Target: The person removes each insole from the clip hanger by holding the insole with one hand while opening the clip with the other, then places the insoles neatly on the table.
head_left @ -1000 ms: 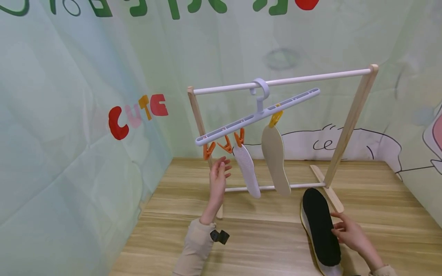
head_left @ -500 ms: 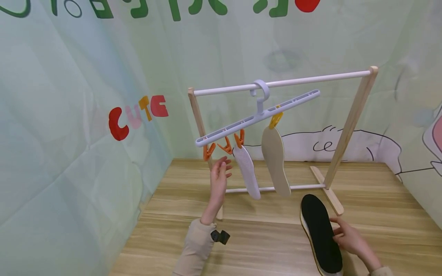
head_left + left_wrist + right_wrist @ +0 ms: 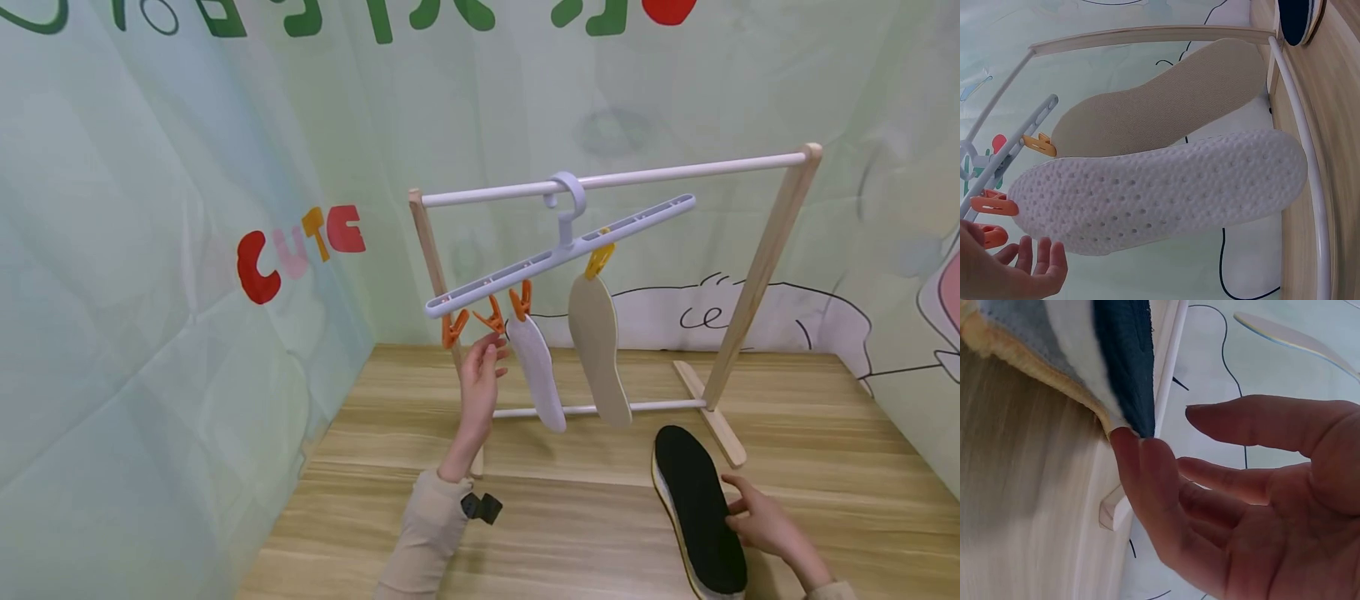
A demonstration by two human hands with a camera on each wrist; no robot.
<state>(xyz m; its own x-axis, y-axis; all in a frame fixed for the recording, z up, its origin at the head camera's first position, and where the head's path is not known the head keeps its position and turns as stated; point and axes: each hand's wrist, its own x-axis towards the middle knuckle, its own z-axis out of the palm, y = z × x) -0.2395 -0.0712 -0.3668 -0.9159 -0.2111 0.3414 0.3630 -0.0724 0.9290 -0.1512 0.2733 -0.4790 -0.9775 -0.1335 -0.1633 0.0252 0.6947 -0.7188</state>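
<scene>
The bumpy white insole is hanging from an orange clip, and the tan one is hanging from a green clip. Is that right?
Not quite: the tan insole hangs from a yellow clip, as the head view shows. The bumpy white insole does hang from an orange clip.

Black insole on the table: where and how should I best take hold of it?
I'd grip the black insole by its long right edge, coming from the right, where the right hand is. It lies on top of paler layers, so that edge seems reachable: pinch just the dark top layer, as too deep a grip could bring the others along.
</scene>
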